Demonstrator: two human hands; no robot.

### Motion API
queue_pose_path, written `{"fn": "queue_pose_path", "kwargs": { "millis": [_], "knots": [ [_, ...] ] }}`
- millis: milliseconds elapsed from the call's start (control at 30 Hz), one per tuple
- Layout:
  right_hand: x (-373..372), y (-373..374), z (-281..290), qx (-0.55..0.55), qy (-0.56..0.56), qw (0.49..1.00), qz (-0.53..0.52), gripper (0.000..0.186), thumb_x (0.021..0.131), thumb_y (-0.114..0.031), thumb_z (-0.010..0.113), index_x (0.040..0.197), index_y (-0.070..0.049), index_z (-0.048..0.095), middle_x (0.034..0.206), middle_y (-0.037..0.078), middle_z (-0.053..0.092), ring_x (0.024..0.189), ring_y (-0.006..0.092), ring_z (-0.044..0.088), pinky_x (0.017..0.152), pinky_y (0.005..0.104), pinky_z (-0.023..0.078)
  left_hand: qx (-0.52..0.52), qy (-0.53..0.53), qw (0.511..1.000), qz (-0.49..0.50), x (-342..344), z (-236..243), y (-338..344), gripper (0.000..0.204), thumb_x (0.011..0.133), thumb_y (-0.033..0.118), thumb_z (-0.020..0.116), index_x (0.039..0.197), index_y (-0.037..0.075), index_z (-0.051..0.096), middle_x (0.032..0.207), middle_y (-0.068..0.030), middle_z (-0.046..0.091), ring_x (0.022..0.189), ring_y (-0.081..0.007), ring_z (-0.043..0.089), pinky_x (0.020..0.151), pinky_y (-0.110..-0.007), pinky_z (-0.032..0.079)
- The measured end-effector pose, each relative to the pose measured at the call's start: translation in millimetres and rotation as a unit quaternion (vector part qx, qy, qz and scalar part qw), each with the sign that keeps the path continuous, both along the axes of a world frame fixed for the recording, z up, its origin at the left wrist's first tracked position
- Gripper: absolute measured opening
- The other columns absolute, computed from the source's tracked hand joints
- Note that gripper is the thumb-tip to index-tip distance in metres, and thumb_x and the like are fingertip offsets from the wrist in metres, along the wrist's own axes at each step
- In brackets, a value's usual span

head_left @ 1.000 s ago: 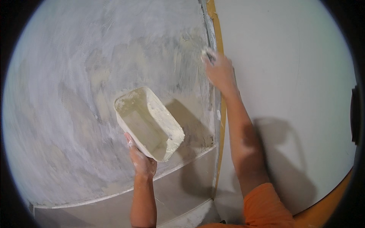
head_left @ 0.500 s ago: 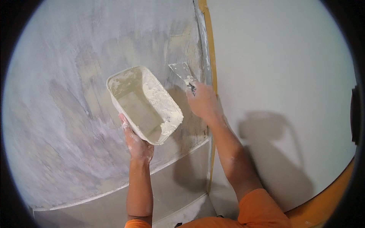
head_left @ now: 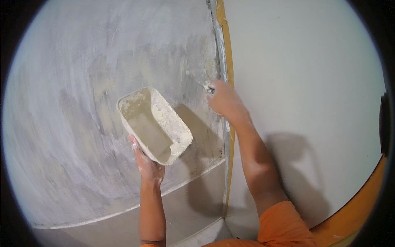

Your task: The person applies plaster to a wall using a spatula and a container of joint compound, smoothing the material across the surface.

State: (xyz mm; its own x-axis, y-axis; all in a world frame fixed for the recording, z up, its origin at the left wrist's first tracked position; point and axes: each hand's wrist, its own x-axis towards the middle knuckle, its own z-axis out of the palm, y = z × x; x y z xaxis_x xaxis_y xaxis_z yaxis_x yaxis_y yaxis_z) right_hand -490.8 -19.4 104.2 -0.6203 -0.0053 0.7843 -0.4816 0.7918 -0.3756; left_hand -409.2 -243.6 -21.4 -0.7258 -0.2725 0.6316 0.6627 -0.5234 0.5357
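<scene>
My left hand [head_left: 149,164] grips a rectangular plastic tub [head_left: 148,129] from beneath and along its left side. The tub tilts toward me, with cream filler paste [head_left: 166,113] smeared thickly along its right inner wall. White residue coats my left fingers. My right hand [head_left: 224,101] is closed around the handle of a putty knife [head_left: 200,80], up and to the right of the tub. The knife's blade is blurred and lies against or very close to the grey plastered wall [head_left: 135,37]; contact cannot be made out for sure.
Yellow-brown tape [head_left: 227,45] runs down the corner beside my right hand. To the right stands a smooth white wall [head_left: 304,74] carrying my shadow. A pale ledge line [head_left: 123,210] crosses the wall's lower part, and an orange surface [head_left: 358,206] shows at lower right.
The tub has sunk a little in view. My right hand has shifted slightly right with the putty knife, whose blade is now more edge-on. The paste patch near the corner looks more thinly spread.
</scene>
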Motion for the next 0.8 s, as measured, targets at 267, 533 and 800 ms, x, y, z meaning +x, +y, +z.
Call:
{"fn": "queue_pose_path", "kwargs": {
  "millis": [267,533,800],
  "knots": [
    [31.0,29.8,-62.4,-0.142,-0.166,0.903,0.369,0.037,0.098,-0.017,0.055,0.133,-0.006,0.058,0.079,0.008,0.061,0.067,0.0124,0.057,0.059,0.0254,0.049,0.054,-0.087,0.995,0.002,7.4,-0.9,18.3,0.071,0.103,0.059,0.031,0.15,0.006,0.031,0.144,-0.0138,0.044,0.128,-0.0281,0.048,0.104,-0.041,0.044],
    [20.2,18.5,-177.2,-0.4,-0.411,0.591,0.567,0.031,0.096,-0.029,0.06,0.109,-0.001,0.053,0.071,0.01,0.056,0.044,0.0125,0.045,0.037,0.0249,0.032,0.094,-0.184,0.976,0.068,-3.3,-46.4,24.4,0.075,0.102,0.06,0.03,0.152,0.004,0.026,0.149,-0.0157,0.039,0.133,-0.0297,0.045,0.109,-0.042,0.04],
    [2.1,-4.4,-210.9,-0.385,-0.4,0.582,0.595,0.032,0.097,-0.018,0.06,0.121,0.003,0.055,0.073,0.007,0.056,0.051,0.0081,0.044,0.044,0.0222,0.034,0.135,-0.222,0.954,0.151,-8.3,-68.6,30.5,0.077,0.102,0.06,0.031,0.153,0.003,0.023,0.151,-0.0158,0.038,0.137,-0.0289,0.041,0.113,-0.043,0.036]
  ]
}}
